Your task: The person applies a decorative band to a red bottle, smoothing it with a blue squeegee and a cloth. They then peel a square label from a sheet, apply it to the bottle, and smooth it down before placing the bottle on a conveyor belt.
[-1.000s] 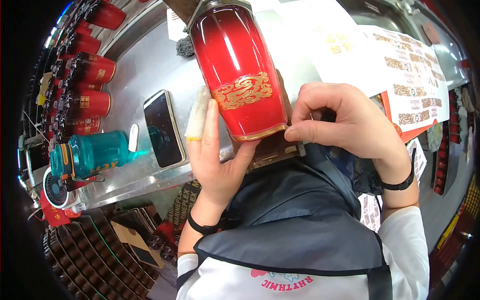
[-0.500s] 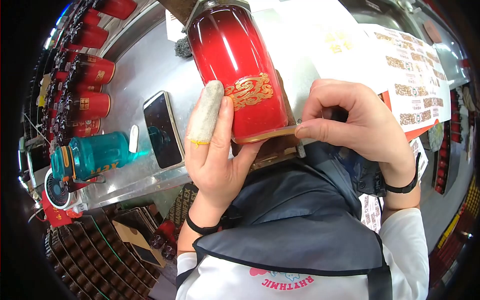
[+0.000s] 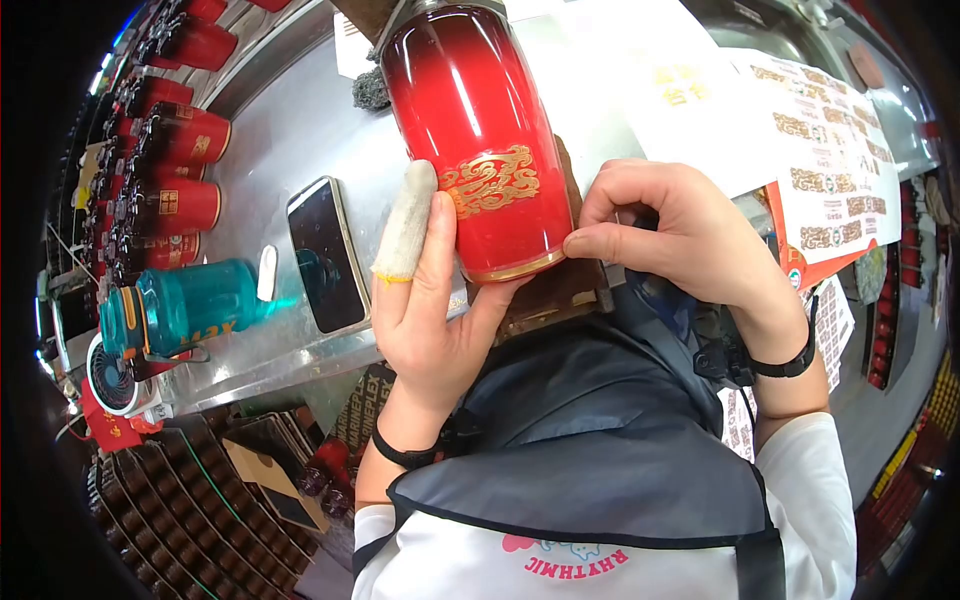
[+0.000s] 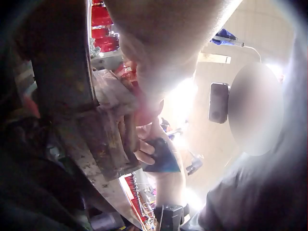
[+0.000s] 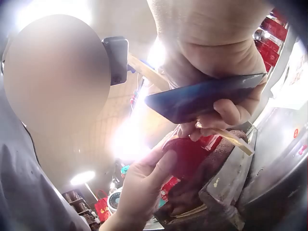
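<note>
Red cup between grips, left hand spread alongside, right hand pinching rim's gold strip

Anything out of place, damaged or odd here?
Nothing spilled or broken. Odd: the left hand, resting on the red cup, has its forefinger wrapped in white cloth; the teal bottle lies on its side beside the phone. The right hand pinches a gold strip at the cup's rim.
</note>
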Demonstrator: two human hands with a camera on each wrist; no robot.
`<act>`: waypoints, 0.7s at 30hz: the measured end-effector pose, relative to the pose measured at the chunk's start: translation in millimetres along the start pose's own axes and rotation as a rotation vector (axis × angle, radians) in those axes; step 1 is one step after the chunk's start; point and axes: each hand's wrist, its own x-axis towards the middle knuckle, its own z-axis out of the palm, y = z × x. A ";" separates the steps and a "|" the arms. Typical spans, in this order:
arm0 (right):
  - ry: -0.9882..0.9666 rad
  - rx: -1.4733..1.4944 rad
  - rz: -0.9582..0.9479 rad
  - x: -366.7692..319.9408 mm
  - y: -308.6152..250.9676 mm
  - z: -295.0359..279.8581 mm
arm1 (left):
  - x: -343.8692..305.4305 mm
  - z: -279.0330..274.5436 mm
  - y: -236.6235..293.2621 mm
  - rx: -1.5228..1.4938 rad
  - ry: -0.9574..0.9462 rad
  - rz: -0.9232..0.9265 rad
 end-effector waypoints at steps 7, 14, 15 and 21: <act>-0.033 -0.019 -0.001 4.0 1.0 0.2 | -21.8 -13.6 1.6 0.159 -0.021 0.089; -0.067 0.045 0.019 5.3 7.0 1.1 | -23.9 -17.2 6.3 0.252 -0.063 0.371; -0.063 0.047 0.016 5.7 7.6 0.7 | -19.0 -15.4 9.3 0.253 -0.063 0.376; -0.067 0.007 -0.032 7.6 11.9 -2.0 | -10.5 2.0 16.4 0.193 -0.068 0.395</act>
